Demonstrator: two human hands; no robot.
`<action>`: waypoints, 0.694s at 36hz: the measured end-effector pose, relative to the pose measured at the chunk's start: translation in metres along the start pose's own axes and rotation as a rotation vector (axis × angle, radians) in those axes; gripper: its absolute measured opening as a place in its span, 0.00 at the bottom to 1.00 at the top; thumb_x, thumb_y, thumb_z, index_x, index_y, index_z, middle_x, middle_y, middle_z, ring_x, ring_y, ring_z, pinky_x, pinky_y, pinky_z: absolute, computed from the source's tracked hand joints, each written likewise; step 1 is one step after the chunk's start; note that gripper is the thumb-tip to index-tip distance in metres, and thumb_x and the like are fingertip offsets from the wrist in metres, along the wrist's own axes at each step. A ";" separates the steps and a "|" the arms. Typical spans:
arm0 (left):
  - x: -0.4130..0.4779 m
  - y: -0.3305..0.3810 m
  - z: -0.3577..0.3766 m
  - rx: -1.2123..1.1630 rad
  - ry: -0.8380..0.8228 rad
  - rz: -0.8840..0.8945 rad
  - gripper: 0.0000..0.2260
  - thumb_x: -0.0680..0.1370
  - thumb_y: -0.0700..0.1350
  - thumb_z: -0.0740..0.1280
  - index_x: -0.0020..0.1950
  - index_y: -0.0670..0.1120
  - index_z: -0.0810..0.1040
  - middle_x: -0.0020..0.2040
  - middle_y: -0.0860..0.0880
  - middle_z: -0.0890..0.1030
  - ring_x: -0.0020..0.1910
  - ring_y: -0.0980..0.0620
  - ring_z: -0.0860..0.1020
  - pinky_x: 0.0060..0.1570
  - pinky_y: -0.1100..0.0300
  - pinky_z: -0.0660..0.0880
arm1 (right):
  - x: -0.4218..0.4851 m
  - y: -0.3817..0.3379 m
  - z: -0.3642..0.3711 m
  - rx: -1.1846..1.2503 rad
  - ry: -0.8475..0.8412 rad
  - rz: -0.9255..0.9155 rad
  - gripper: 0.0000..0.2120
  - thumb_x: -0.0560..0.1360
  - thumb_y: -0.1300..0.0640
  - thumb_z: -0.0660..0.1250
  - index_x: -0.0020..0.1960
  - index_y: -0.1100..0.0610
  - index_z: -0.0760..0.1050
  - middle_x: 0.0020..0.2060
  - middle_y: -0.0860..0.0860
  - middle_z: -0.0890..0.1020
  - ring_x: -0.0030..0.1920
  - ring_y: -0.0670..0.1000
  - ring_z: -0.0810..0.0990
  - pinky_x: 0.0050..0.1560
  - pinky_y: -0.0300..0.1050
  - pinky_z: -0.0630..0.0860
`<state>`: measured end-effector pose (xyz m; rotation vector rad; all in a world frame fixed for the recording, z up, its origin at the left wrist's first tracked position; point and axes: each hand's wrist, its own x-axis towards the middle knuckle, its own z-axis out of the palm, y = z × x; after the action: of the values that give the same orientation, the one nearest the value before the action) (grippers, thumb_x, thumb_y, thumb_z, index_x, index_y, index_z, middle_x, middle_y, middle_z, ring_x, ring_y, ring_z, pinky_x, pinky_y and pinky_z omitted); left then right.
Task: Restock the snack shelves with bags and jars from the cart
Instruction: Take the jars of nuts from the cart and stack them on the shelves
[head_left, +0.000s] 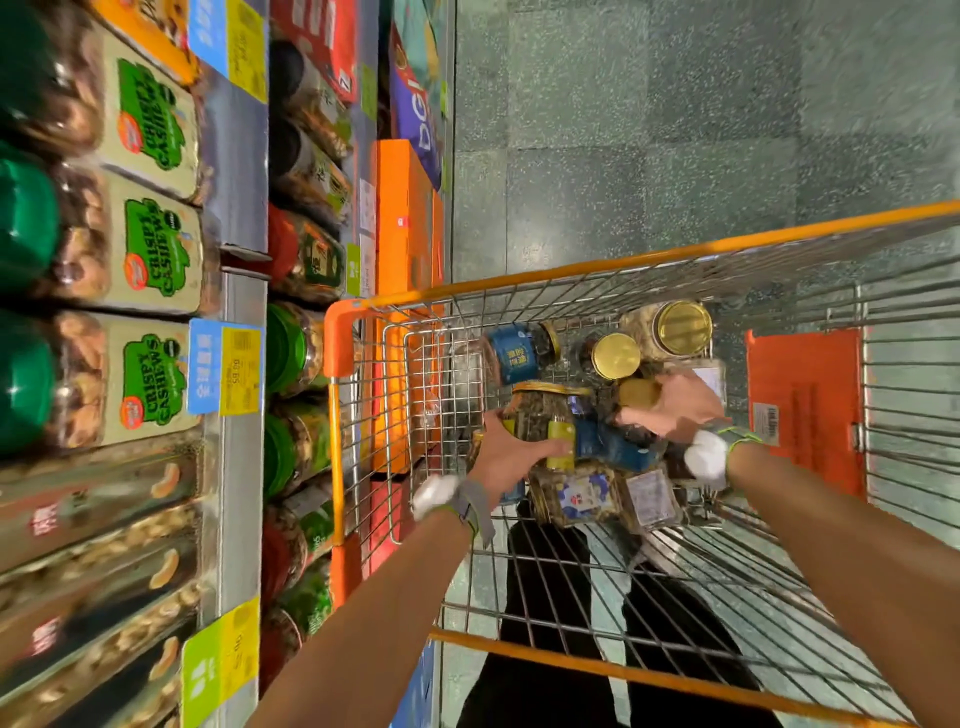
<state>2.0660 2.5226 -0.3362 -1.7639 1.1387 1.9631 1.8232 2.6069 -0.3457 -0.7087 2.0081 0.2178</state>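
Both my hands reach down into a wire cart (587, 291) with an orange rim. Several clear snack jars with gold lids lie heaped in it. My left hand (511, 452) grips a jar with a yellow label (545, 421), fingers curled round its side. My right hand (675, 405) is wrapped over a gold-lidded jar (638, 393) deeper in the heap. A blue-labelled jar (519, 352) lies tipped on its side further in, and two upright gold lids (683, 327) show beyond it.
Snack shelves (234, 249) run along the left, packed with green-lidded cashew jars (104, 244), nut bags and price tags. An orange box (402, 249) stands between shelf and cart. An orange flap (805, 405) hangs on the cart's right. Green tiled floor (675, 130) lies ahead.
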 end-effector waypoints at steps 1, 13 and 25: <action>-0.002 0.002 0.000 -0.008 0.004 0.012 0.43 0.65 0.48 0.84 0.68 0.49 0.58 0.62 0.48 0.74 0.61 0.49 0.75 0.57 0.58 0.73 | -0.004 0.003 -0.004 0.076 0.004 -0.001 0.29 0.66 0.33 0.74 0.52 0.57 0.79 0.37 0.51 0.81 0.37 0.50 0.79 0.33 0.39 0.72; -0.094 0.043 0.005 -0.106 0.129 0.185 0.34 0.67 0.46 0.83 0.65 0.49 0.66 0.50 0.52 0.81 0.49 0.49 0.82 0.51 0.46 0.82 | -0.095 -0.020 -0.117 0.206 -0.064 -0.343 0.11 0.76 0.36 0.65 0.45 0.42 0.81 0.48 0.53 0.79 0.48 0.56 0.78 0.45 0.46 0.70; -0.326 -0.002 0.035 -0.657 0.303 0.675 0.25 0.72 0.34 0.75 0.66 0.46 0.72 0.49 0.48 0.86 0.43 0.50 0.85 0.39 0.58 0.81 | -0.279 -0.084 -0.162 0.524 -0.271 -0.822 0.11 0.69 0.49 0.76 0.44 0.56 0.81 0.39 0.53 0.86 0.43 0.49 0.84 0.51 0.42 0.78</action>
<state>2.1153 2.6448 -0.0361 -2.2600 1.4353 2.7782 1.8546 2.5788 -0.0154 -1.0194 1.2931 -0.6393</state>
